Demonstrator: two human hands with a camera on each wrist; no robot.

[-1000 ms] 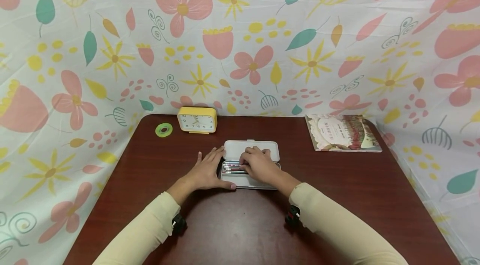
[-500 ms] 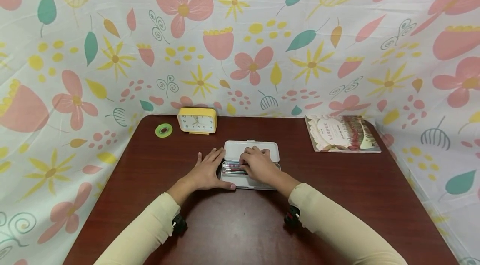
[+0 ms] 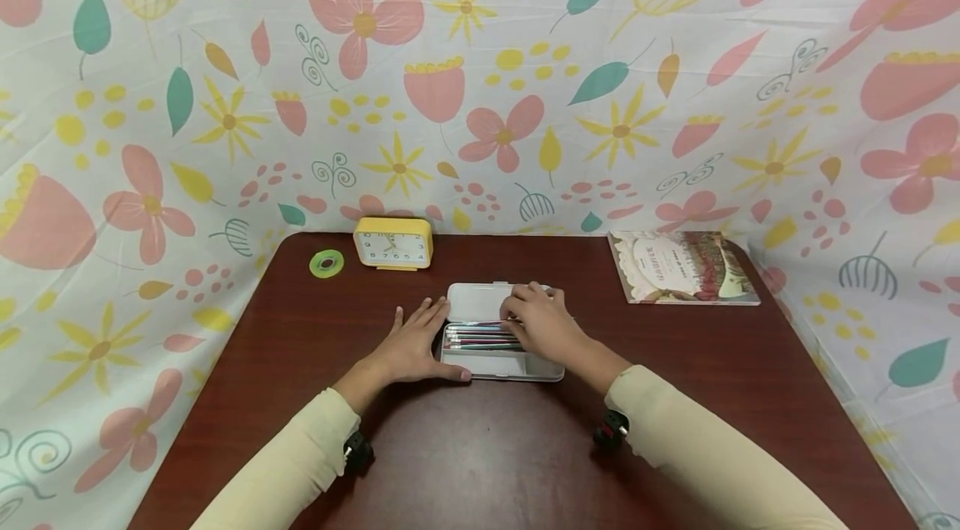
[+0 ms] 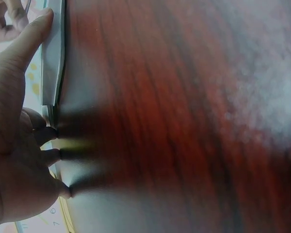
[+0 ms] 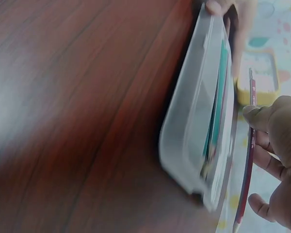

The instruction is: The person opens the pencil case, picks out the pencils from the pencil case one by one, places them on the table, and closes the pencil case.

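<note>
right hand (image 3: 546, 323) shifted rightward, pinching maroon pencil (image 5: 247, 167) over pencil case (image 3: 491, 364) | left hand (image 3: 407, 348) spread at case's left end | seemingly pencil removal; next likely calls for clear lift

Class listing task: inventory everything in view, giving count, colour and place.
Wooden table: 1, reddish brown, foreground
Floral fabric backdrop: 1, white, behind the table
Open rectangular pencil case: 1, white, mid-table
Slim pencils: several, mixed colours, in the case
Slim held pencil: 1, dark red, outside the case
Boxy clock: 1, yellow, far left
Flat ring: 1, lime green, left of the clock
Glossy printed booklet: 1, multicoloured, far right
Wrist devices: 2, black, at the wrists
Long sleeves: 2, cream, on the forearms
Left hand: 1, bare, at the case's left
Right hand: 1, bare, pinching the held pencil
</note>
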